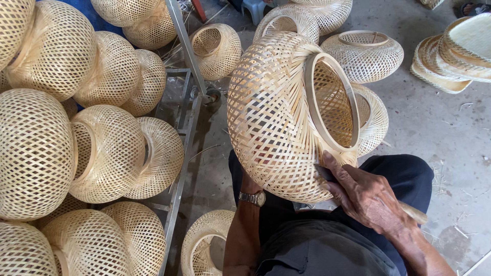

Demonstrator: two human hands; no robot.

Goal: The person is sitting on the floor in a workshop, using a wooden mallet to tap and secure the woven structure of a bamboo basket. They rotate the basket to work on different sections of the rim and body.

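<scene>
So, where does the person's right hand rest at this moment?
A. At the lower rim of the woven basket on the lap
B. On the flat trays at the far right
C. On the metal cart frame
A: the right hand presses a knife-like tool against the woven basket just below its rim ring.

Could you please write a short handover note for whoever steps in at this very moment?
Right hand: presses a blade-like tool against the rim of the woven bamboo basket, wooden handle behind the palm.
Left hand: hidden under the basket, apparently propping it; only the forearm and wristwatch show.
The basket is tilted over the lap, ring opening facing right.
Done: its weave looks closed.
Left: rim work under way.
Similar baskets are piled on the metal cart.
</scene>
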